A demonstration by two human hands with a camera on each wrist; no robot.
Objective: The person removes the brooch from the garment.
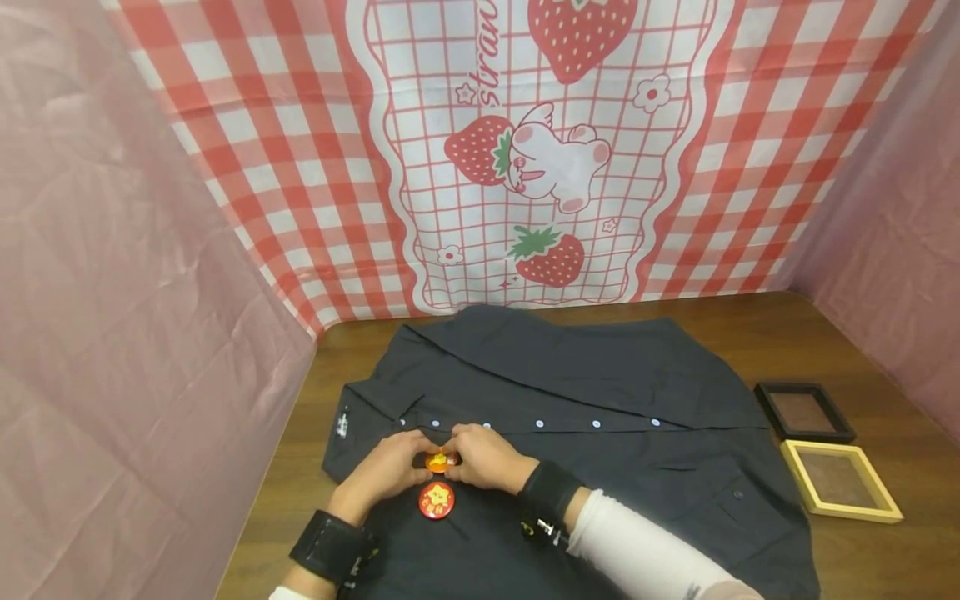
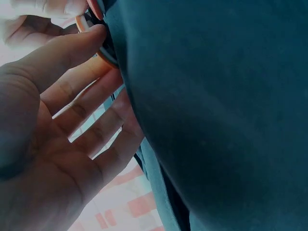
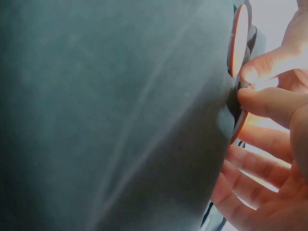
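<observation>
A dark button-up shirt [image 1: 660, 533] lies spread on the wooden table, its collar toward the left. On its front is a round red pin badge [image 1: 437, 500] with a yellow star-shaped figure. Just above that sits an orange pin badge [image 1: 441, 462], partly covered by fingers. My left hand [image 1: 384, 468] pinches the orange badge from the left between thumb and fingers. From the opposite side my right hand [image 1: 487, 458] pinches it too. Both wrist views show the badges edge-on against the cloth; the pin behind the orange badge [image 3: 239, 127] cannot be made out clearly.
Right of the shirt, a black frame [image 1: 806, 412] and a pale yellow frame [image 1: 842, 481] lie on the table [image 1: 885, 550]. A checked strawberry cloth [image 1: 300, 167] hangs behind. Pink cloth [image 1: 150, 292] hangs at both sides.
</observation>
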